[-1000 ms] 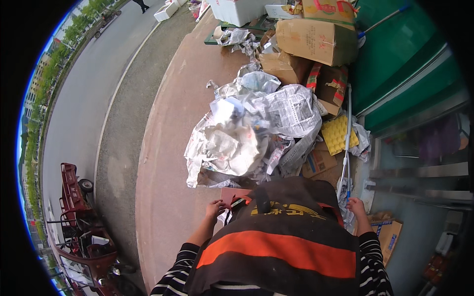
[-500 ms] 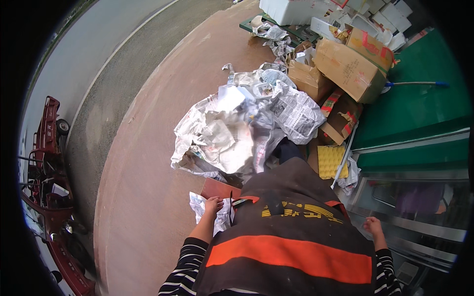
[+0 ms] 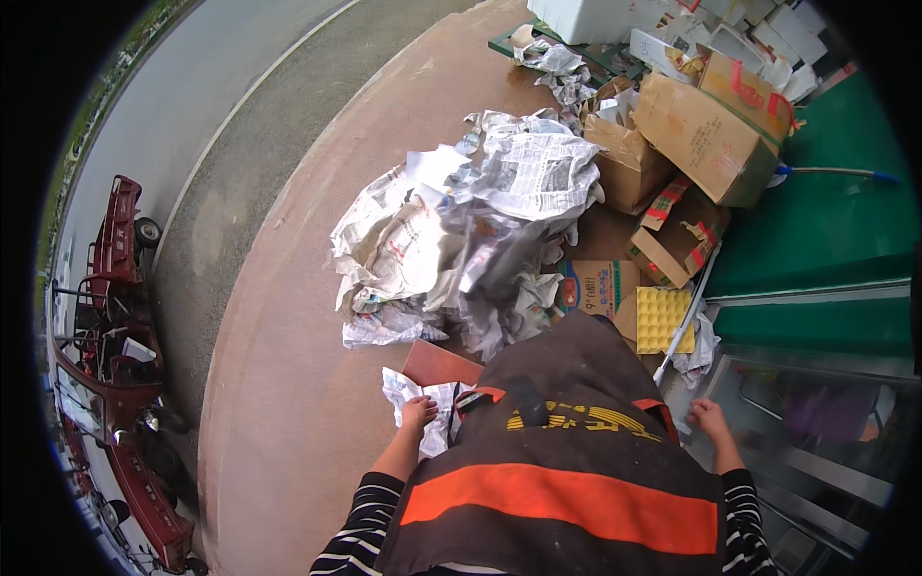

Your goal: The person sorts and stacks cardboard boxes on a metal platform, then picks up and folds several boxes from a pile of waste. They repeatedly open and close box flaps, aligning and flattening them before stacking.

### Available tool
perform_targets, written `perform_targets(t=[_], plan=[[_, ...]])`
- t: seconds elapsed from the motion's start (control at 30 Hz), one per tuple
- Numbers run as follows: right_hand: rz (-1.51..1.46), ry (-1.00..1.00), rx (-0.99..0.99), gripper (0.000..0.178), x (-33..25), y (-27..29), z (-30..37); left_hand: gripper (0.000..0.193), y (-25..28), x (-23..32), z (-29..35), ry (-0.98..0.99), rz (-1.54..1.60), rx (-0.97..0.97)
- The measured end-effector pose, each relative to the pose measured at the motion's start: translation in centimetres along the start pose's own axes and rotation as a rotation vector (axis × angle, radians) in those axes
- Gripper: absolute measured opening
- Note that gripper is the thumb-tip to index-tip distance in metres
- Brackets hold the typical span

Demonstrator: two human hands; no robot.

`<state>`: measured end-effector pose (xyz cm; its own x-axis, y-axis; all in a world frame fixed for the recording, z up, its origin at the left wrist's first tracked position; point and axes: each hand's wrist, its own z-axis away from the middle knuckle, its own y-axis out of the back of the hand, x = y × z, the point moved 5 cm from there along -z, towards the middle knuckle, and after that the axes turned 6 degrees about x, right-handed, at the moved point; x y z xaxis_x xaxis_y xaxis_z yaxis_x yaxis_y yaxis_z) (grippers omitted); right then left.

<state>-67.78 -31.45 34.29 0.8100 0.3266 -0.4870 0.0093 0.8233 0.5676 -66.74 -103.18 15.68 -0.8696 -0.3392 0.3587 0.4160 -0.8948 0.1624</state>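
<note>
My left hand [image 3: 419,413] hangs at the left edge of my dark apron [image 3: 576,442]. Its fingers are loosely curled, and nothing shows in them. Just beyond it are a piece of newspaper [image 3: 396,386] and a reddish-brown flat panel [image 3: 437,365]. A small dark object [image 3: 468,402] sits at the apron's orange-trimmed edge. My right hand [image 3: 709,417] is off to the other side, fingers curled in, with nothing visible in it. Ahead of me lies a big heap of crumpled newspaper [image 3: 403,245]; its middle is smeared by motion. My feet are hidden.
Cardboard boxes [image 3: 706,125] are piled right of the heap, with a yellow egg tray [image 3: 663,320] and a pole [image 3: 688,312]. White foam boxes [image 3: 600,17] stand farther back. A green wall [image 3: 816,226] borders the right. Red three-wheeled vehicles [image 3: 110,365] stand on the left.
The newspaper heap has shifted and spread, with its right-hand sheet flipped upward. A dark leg beside it has gone from sight, and a printed carton shows there. My right hand has come slightly forward.
</note>
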Motion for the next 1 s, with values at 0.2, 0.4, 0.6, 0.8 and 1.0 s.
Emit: perform_targets(t=[0.2, 0.4, 0.6, 0.8, 1.0], plan=[[0.04, 0.013, -0.143, 0.023, 2.3, -7.2, -0.3, 0.031, 0.6, 1.5, 2.3, 0.019, -0.19, -0.03], [-0.184, -0.197, -0.253, 0.022, 8.4, -16.3, -0.9, 0.028, -5.8, 6.0, 4.2, -0.035, -0.477, -0.089], [-0.358, -0.499, -0.179, 0.02, 17.4, -25.2, -7.4, 0.025, -18.2, 5.8, 6.3, -0.082, -0.648, -0.247], [-0.019, -0.156, 0.01, 0.021, 23.2, -30.3, -21.8, 0.022, -29.5, -1.1, 4.3, 0.003, -0.719, -0.36], [0.1, -0.093, 0.268, 0.047, 23.9, -30.2, -36.3, 0.023, -36.6, -5.8, 3.1, 0.088, -0.842, -0.364]])
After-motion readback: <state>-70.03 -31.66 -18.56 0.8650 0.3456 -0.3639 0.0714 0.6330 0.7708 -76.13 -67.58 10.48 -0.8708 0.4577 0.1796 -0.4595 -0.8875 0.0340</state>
